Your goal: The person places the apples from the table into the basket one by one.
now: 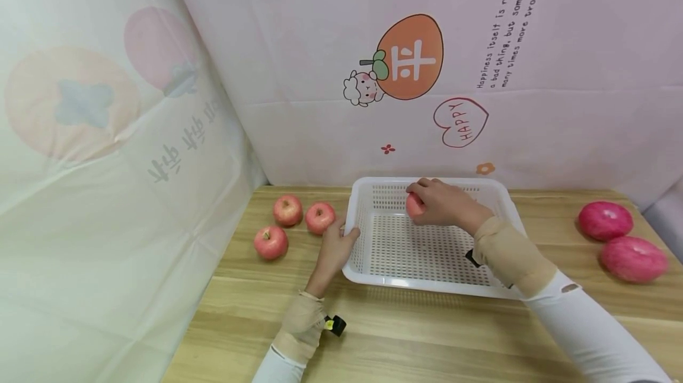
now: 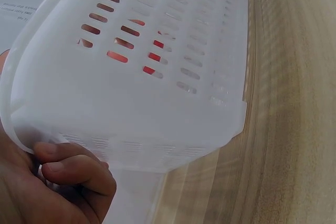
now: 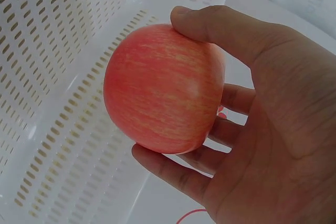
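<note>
A red apple (image 3: 163,90) with yellowish streaks is in my right hand (image 1: 440,202), the thumb on one side and the fingers curled round the other. This hand holds it inside the white perforated basket (image 1: 427,283), above the floor of the basket. My left hand (image 1: 336,246) grips the basket's left rim; in the left wrist view its curled fingers (image 2: 79,171) are at the rim. Just left of that hand lie three more apples, one (image 1: 320,218) close to the basket, another (image 1: 287,211) behind, and one (image 1: 271,242) nearer the front.
On the right of the wooden table (image 1: 405,335) lie two larger pink-red round fruits (image 1: 605,220). Printed white cloth (image 1: 299,63) hangs behind the table and along its left side. A small black device (image 1: 336,325) is strapped at the left wrist.
</note>
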Demonstrator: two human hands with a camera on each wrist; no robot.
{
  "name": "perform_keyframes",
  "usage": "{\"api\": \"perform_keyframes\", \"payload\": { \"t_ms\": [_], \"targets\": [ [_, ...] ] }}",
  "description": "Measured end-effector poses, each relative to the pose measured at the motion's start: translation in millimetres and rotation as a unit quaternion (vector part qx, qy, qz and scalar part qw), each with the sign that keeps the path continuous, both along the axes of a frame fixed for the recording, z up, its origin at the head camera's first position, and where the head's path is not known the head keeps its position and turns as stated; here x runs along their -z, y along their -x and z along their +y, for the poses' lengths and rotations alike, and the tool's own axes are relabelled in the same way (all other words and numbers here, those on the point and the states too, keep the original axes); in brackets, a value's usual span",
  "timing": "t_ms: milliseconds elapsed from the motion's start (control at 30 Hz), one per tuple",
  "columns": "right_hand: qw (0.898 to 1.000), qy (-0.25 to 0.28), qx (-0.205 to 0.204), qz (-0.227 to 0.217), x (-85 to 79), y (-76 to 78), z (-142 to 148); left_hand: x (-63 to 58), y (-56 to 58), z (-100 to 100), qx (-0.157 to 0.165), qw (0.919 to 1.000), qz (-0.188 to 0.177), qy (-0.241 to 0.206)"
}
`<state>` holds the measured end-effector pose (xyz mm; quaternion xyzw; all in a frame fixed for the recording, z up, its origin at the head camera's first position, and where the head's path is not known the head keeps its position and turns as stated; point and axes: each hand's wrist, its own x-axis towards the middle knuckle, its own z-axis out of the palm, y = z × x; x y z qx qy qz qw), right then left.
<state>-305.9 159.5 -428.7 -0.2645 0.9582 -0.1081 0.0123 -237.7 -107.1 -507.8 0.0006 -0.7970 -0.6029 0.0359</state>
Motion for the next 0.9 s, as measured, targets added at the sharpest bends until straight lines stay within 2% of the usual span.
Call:
{"api": "perform_keyframes", "payload": {
  "t_ms": [600, 900],
  "targets": [
    [1.000, 0.003, -0.006, -0.011, 4.8, 1.9, -10, 0.9, 0.4, 0, 0.001, 1.0000, -0.003, 0.002],
    [1.000, 0.010, -0.021, -0.009, 10.5, 4.6, -18, -0.1, -0.4, 1, -0.009, 0.9999, -0.002, 0.006]
  ]
}}
